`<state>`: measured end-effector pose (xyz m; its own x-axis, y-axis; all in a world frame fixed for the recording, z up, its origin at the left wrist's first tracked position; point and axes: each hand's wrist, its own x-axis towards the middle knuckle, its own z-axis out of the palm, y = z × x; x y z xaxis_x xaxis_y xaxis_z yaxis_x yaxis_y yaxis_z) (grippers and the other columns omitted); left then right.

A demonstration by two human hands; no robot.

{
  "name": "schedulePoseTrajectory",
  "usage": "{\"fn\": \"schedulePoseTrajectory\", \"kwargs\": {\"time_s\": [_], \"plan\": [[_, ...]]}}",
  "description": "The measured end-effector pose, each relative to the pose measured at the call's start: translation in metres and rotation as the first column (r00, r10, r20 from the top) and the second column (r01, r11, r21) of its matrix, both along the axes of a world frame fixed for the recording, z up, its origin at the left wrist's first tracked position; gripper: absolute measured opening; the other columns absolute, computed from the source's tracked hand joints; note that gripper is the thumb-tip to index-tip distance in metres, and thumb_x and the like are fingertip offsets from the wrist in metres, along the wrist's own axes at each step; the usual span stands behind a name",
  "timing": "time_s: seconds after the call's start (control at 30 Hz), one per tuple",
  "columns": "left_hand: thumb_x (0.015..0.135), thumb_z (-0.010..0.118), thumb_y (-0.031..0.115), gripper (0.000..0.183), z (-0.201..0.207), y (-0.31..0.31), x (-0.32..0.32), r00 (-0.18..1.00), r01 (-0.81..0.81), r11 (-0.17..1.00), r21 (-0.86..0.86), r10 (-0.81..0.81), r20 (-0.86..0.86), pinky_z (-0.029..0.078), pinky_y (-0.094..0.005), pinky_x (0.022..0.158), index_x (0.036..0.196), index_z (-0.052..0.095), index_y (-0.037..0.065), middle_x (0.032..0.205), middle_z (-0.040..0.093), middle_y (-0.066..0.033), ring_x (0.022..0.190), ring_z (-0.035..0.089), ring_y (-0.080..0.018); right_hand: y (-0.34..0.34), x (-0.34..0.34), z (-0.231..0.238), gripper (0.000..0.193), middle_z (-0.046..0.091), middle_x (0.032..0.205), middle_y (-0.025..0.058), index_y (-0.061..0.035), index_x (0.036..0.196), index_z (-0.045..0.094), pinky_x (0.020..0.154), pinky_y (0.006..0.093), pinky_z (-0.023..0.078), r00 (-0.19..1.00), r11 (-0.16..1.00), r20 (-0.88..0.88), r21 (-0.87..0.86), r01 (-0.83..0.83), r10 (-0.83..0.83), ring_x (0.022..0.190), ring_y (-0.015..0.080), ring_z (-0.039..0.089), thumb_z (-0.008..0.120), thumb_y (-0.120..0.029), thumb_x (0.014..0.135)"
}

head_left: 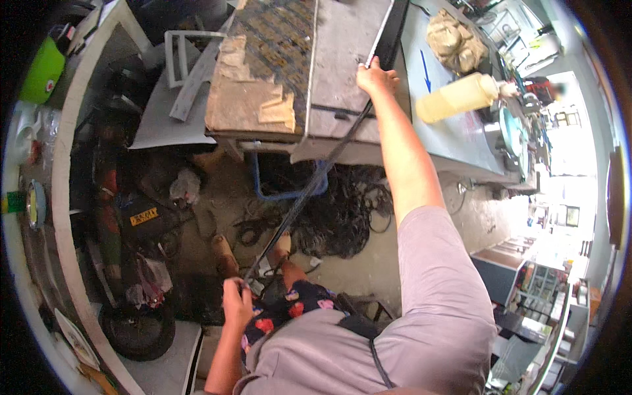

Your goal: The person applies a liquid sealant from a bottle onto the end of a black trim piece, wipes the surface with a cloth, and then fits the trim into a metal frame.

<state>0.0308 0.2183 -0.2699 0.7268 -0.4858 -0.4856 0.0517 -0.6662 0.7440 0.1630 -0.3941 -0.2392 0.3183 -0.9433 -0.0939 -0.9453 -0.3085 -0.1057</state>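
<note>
A long, thin black strip (313,184) runs slantwise from low on the left up to the workbench. At its lower end, near my lap, my left hand (237,304) is closed round it. My right arm is stretched out over the bench, and my right hand (377,79) has its fingers bent round the strip beside a wider black band (392,39) with a pale edge. How the strip and the band join is hidden by that hand. Below, on the floor, lies a tangled heap of black strips (342,217).
A worn wooden board (227,105) with torn paper lies left of the strip. A blue bin (289,195) stands under the bench. Right of my right hand are a yellowish squeeze bottle (457,99) and a crumpled brown bundle (454,41). A white frame edge (69,217) rises at left.
</note>
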Motion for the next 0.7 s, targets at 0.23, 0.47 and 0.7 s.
{"fn": "schedulePoseTrajectory", "kwargs": {"time_s": [0.23, 0.47, 0.7], "plan": [[0.087, 0.058, 0.003, 0.02, -0.043, -0.038, -0.019, 0.937, 0.069, 0.992, -0.108, -0.027, 0.348, 0.049, -0.039, 0.076, 0.106, 0.06, -0.001, 0.094, 0.061, -0.0161, 0.085, 0.061, -0.035, 0.027, 0.001, 0.023, 0.103, 0.011, 0.154, 0.035, -0.0182, 0.155, 0.016, 0.115, 0.0545, 0.02, 0.918, 0.998, 0.394, 0.025, -0.053, 0.039, 0.142, 0.049, 0.019, 0.058, -0.071, 0.078], [0.09, 0.045, 0.014, 0.019, 0.007, -0.108, 0.021, 0.447, -0.403, 0.884, -0.235, -0.034, -0.894, 0.03, -0.0265, 0.048, 0.087, 0.058, 0.001, 0.06, 0.037, 0.0026, 0.051, 0.033, -0.0083, 0.253, -0.134, -0.017, 0.089, 0.036, 0.14, 0.0322, 0.0108, 0.141, 0.028, 0.114, 0.0534, 0.017, 0.689, 0.957, 0.69, 0.288, 0.022, -0.223, 0.132, 0.0419, 0.032, 0.061, -0.053, 0.089], [0.086, 0.041, 0.016, 0.024, -0.008, -0.099, -0.031, 0.448, -0.16, 0.913, -0.377, -0.273, -0.851, 0.033, -0.0293, 0.056, 0.074, 0.055, 0.001, 0.059, 0.04, -0.0011, 0.056, 0.04, -0.0141, 0.245, -0.154, -0.014, 0.056, 0.057, 0.09, 0.0074, 0.0003, 0.122, 0.05, 0.078, 0.0349, 0.049, 0.602, 0.803, 0.651, 0.596, -0.028, -0.462, 0.079, 0.0162, 0.054, 0.067, -0.042, 0.09]]}}
